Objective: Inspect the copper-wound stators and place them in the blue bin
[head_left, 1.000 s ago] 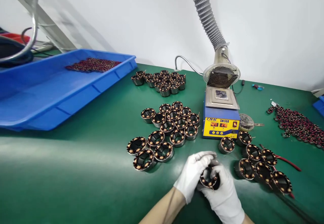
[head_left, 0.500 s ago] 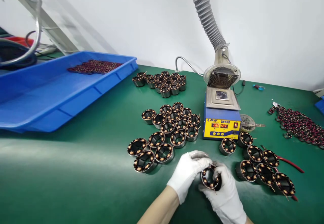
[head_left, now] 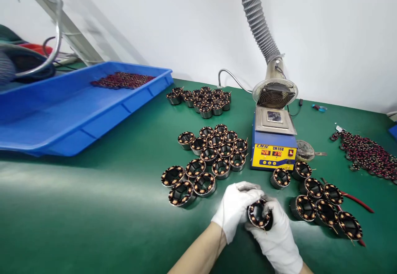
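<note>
A ring-shaped motor stator (head_left: 257, 222) with copper windings sits between my two white-gloved hands, low in the view, its open face turned up toward me. My right hand (head_left: 274, 228) wraps around its outer side, with the thumb hooked over the rim into the opening. My left hand (head_left: 237, 206) is closed, its fingertips at the stator's upper left edge; what they pinch there is partly hidden. A short copper wire sticks out at the stator's lower edge. To the right of my hands stands a group of similar stators (head_left: 325, 213).
More stators (head_left: 208, 155) stand left of centre, with another cluster (head_left: 206, 110) behind. A blue-yellow solder pot (head_left: 273, 157) sits under an extraction duct (head_left: 259, 17). A blue tray (head_left: 102, 121) lies left, small dark red parts (head_left: 366, 152) right. Red-handled pliers (head_left: 356, 201) lie beside the right-hand stators.
The view has shifted slightly, so the bench things sit a little further right. Both hands keep their hold on the stator with little movement. The solder pot's display digits have changed.
</note>
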The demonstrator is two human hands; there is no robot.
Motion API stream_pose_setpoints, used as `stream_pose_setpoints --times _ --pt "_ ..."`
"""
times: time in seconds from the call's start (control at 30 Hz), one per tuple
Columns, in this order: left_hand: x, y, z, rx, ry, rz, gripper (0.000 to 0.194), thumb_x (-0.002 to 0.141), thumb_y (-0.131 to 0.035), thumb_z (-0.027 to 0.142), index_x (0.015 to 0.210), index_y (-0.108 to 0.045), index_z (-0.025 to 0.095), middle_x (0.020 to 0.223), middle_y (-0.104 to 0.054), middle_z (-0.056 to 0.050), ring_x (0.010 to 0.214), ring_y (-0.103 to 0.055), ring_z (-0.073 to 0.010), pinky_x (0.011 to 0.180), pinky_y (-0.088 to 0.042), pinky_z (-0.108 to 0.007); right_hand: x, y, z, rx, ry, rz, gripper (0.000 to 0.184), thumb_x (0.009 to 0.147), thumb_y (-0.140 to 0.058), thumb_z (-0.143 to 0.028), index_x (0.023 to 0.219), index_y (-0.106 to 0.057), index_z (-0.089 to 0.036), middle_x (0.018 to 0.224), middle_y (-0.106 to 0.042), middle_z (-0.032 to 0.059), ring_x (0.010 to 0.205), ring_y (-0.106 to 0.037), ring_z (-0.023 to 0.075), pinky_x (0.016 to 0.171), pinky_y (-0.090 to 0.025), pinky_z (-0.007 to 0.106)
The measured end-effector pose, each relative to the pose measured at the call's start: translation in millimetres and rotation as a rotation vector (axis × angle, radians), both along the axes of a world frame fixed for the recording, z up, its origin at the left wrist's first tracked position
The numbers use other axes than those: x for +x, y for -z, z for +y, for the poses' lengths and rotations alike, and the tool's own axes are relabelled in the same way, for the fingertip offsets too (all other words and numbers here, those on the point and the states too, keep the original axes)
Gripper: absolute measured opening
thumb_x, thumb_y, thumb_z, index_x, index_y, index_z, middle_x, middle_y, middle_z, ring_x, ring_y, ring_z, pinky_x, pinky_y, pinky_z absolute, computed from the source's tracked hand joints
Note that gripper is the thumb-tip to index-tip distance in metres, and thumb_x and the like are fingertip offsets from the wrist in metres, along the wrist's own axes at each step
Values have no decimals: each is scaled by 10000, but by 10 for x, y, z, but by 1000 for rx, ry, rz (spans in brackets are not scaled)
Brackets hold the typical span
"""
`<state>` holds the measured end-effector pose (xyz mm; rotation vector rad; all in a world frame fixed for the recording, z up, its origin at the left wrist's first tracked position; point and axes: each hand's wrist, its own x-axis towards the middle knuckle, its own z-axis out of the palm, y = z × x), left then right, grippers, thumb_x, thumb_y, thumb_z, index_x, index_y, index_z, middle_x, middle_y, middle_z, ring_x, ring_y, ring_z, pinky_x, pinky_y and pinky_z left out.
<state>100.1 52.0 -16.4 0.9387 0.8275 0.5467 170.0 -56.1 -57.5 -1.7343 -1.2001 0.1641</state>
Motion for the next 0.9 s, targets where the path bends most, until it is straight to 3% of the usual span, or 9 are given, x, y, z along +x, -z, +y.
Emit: stream_pose_setpoints --times 0.1,0.2,0.3,0.37,0.43,0.5,0.6,0.73,0.9 --pt "-19 -17 39 -57 -143 -107 323 449 -772 320 655 -607 133 670 -637 -31 688 -605 -181 681 -491 -249 4 -1 3 4 -11 -11 311 594 -677 -178 821 -470 -230 890 -620 35 775 -610 200 657 -493 297" --pt "-143 -85 146 13 -240 -122 416 550 -763 400 848 -617 150 872 -664 -53 901 -603 -194 866 -448 -266 9 6 3 17 -5 -32 314 592 -674 -186 804 -447 -234 909 -622 40 778 -615 203 646 -493 295" --pt "-286 -128 241 178 106 43 502 607 -751 414 1011 -626 144 1036 -633 -111 1025 -558 -264 929 -422 -349 5 -2 2 18 -5 -31 319 589 -669 -168 814 -453 -237 909 -622 37 775 -613 200 654 -494 297" --pt "-327 -108 265 388 409 145 366 706 -665 420 986 -661 185 1061 -628 -91 1084 -512 -285 987 -360 -394 3 -21 4 32 -1 -27 322 585 -675 -164 818 -465 -237 903 -624 32 774 -612 197 663 -496 296" --pt "-310 -59 257 606 510 178 255 788 -553 403 918 -693 234 1031 -644 -54 1118 -473 -282 1035 -282 -402 3 -40 5 26 -6 -18 326 576 -689 -159 809 -475 -235 898 -626 28 775 -613 192 662 -498 287" --pt "-261 -7 233 697 482 186 252 794 -513 390 900 -701 261 993 -658 -34 1129 -456 -287 1056 -233 -414 7 -50 5 10 -14 -6 327 571 -697 -146 798 -479 -232 894 -626 28 773 -612 188 655 -498 278" --pt "-218 19 211 636 370 194 280 781 -511 398 926 -695 245 1025 -650 -33 1113 -477 -283 1057 -242 -414 14 -35 0 0 -13 0 313 576 -694 -149 790 -481 -230 892 -627 33 783 -612 194 660 -497 283" --pt "-276 -70 220 443 192 161 347 781 -530 421 1007 -656 189 1082 -627 -43 1034 -549 -242 950 -397 -328 15 -8 -4 11 10 -22 309 575 -691 -197 780 -462 -231 908 -631 40 775 -617 206 652 -499 301" --pt "-338 -186 192 472 318 155 290 771 -541 407 871 -680 173 946 -666 -41 953 -584 -247 853 -436 -287 4 -53 -2 -15 -17 -1 301 587 -677 -166 808 -483 -231 905 -630 41 786 -614 200 670 -501 296"
